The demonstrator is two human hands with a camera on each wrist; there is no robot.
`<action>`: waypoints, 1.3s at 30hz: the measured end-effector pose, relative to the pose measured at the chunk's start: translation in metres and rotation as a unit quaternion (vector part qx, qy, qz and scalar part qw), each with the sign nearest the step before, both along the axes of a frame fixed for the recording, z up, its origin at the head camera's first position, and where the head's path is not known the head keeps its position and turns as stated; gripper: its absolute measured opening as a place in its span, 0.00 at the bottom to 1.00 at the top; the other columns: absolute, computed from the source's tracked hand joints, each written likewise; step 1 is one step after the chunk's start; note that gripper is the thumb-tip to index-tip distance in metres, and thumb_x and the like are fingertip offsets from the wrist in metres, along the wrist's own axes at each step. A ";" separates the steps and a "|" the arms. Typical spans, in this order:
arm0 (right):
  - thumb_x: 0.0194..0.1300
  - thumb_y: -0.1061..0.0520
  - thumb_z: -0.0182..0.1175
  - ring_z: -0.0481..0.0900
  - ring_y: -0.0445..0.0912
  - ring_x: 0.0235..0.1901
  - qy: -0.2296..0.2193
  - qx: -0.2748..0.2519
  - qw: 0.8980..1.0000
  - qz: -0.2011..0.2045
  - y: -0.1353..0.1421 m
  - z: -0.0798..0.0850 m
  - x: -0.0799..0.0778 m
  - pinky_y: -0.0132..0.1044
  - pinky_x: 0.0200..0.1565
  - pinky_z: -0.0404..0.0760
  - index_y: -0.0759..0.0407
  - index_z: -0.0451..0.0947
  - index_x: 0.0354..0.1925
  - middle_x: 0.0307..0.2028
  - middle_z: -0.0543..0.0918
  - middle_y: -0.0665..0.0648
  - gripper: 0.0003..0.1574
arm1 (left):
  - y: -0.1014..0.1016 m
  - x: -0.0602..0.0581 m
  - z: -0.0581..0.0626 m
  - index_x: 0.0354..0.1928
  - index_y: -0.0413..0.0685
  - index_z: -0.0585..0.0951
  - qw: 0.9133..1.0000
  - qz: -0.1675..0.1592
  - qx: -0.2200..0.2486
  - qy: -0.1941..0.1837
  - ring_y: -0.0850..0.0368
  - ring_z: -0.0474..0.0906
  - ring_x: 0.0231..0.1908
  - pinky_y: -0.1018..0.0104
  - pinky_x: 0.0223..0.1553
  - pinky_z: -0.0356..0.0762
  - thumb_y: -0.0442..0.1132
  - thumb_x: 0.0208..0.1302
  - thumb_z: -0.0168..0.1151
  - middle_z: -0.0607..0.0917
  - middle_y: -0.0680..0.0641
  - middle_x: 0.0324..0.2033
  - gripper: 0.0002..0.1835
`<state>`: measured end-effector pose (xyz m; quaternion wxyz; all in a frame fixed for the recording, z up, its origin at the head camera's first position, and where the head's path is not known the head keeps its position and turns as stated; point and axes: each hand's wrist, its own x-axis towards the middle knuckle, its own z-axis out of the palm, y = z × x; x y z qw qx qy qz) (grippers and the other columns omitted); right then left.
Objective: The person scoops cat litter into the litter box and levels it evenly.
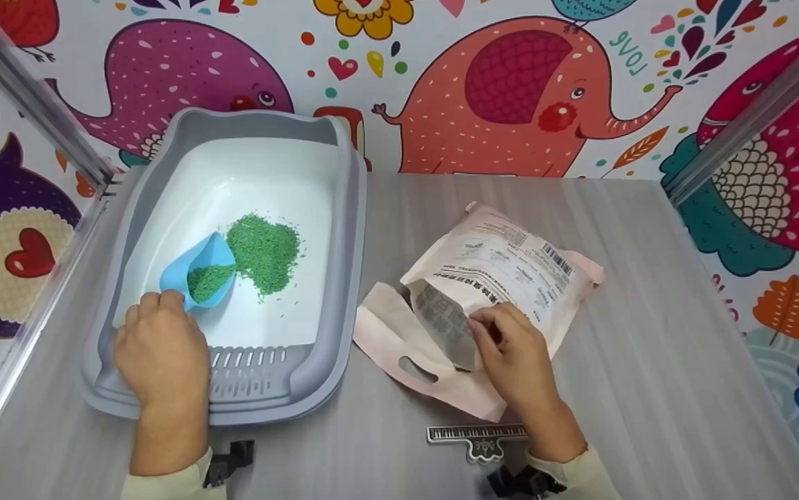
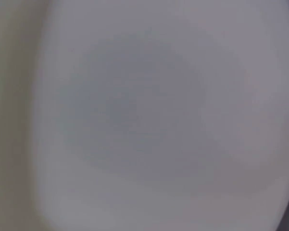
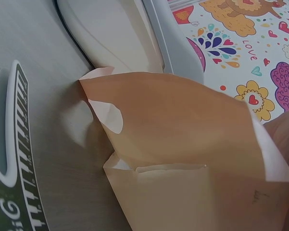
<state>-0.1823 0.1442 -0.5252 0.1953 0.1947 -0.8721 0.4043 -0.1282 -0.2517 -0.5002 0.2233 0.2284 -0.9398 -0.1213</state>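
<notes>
My left hand (image 1: 163, 347) grips the handle of a blue scoop (image 1: 187, 264) partly filled with green granules. The scoop is tilted inside a grey litter box (image 1: 359, 229), its lip beside a pile of green granules (image 1: 264, 253) on the white bottom. On the right, my right hand (image 1: 517, 357) pinches the edge of a pink bag (image 1: 510, 257) lying on the table, mouth open and silvery lining showing. In the right wrist view the bag's top (image 3: 178, 110) with its cut-out handle fills the middle. The left wrist view is a pale blur.
A clip with a piano-key pattern (image 1: 479, 436) lies on the table (image 1: 649, 389) near my right wrist. Walls with printed elephants (image 1: 510, 90) stand behind and at both sides, with metal posts (image 1: 753, 104) at the corners. A slotted step (image 1: 250, 371) forms the box's near end.
</notes>
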 end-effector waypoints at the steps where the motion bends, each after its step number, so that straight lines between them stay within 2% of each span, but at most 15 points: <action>1: 0.66 0.64 0.69 0.75 0.37 0.30 0.000 0.000 1.000 0.001 0.000 0.000 0.000 0.23 0.31 0.72 0.60 0.85 0.36 0.32 0.82 0.50 0.01 | 0.000 0.000 0.000 0.44 0.30 0.81 1.000 0.000 -0.001 0.001 0.28 0.77 0.45 0.35 0.45 0.73 0.25 0.62 0.63 0.83 0.29 0.43 0.08; 11: 0.69 0.60 0.67 0.75 0.37 0.30 0.000 -0.001 1.000 0.005 0.001 -0.001 0.000 0.23 0.32 0.72 0.59 0.86 0.37 0.33 0.83 0.50 0.03 | 0.000 0.000 -0.001 0.44 0.31 0.82 1.000 -0.004 -0.011 0.016 0.28 0.77 0.44 0.37 0.45 0.73 0.24 0.62 0.61 0.84 0.29 0.42 0.09; 16: 0.67 0.63 0.69 0.75 0.37 0.30 -0.003 0.001 1.000 0.001 0.001 -0.001 0.000 0.23 0.32 0.73 0.59 0.85 0.37 0.33 0.83 0.50 0.00 | 0.000 -0.001 -0.003 0.42 0.31 0.82 0.999 -0.003 -0.022 0.030 0.28 0.77 0.42 0.37 0.44 0.73 0.23 0.63 0.58 0.84 0.29 0.40 0.08; 20: 0.64 0.66 0.70 0.74 0.36 0.30 -0.002 0.012 1.000 -0.004 0.001 0.000 0.001 0.24 0.32 0.73 0.60 0.85 0.37 0.33 0.83 0.50 0.03 | 0.001 -0.001 -0.003 0.42 0.31 0.83 0.999 -0.001 -0.027 0.040 0.28 0.77 0.41 0.38 0.43 0.72 0.23 0.63 0.53 0.84 0.30 0.39 0.10; 25: 0.67 0.62 0.68 0.74 0.36 0.31 -0.004 0.018 1.000 -0.005 0.001 0.000 0.001 0.25 0.32 0.73 0.62 0.84 0.37 0.33 0.82 0.50 0.02 | 0.001 -0.001 -0.002 0.43 0.31 0.83 0.999 0.001 -0.025 0.036 0.28 0.78 0.42 0.38 0.43 0.72 0.23 0.63 0.52 0.84 0.30 0.40 0.12; 32: 0.63 0.67 0.70 0.74 0.36 0.31 -0.002 0.014 1.000 -0.007 0.000 0.000 0.000 0.25 0.32 0.73 0.59 0.85 0.37 0.33 0.83 0.50 0.06 | 0.001 -0.001 -0.002 0.44 0.32 0.83 0.999 -0.001 -0.025 0.031 0.29 0.78 0.42 0.39 0.43 0.72 0.22 0.63 0.52 0.85 0.30 0.41 0.12; 37: 0.66 0.64 0.69 0.75 0.36 0.31 -0.003 0.012 1.000 -0.002 0.001 0.000 0.000 0.24 0.32 0.73 0.61 0.85 0.37 0.33 0.83 0.50 0.02 | 0.001 -0.001 -0.002 0.43 0.32 0.83 0.999 -0.001 -0.025 0.033 0.29 0.78 0.41 0.39 0.43 0.72 0.22 0.63 0.53 0.85 0.30 0.40 0.12; 39: 0.68 0.62 0.68 0.75 0.36 0.31 -0.003 0.011 1.000 -0.001 0.001 0.000 0.000 0.24 0.32 0.73 0.62 0.84 0.37 0.33 0.83 0.50 0.03 | 0.001 -0.001 -0.002 0.43 0.32 0.83 0.999 -0.002 -0.024 0.031 0.29 0.78 0.41 0.39 0.43 0.72 0.22 0.62 0.53 0.85 0.30 0.40 0.12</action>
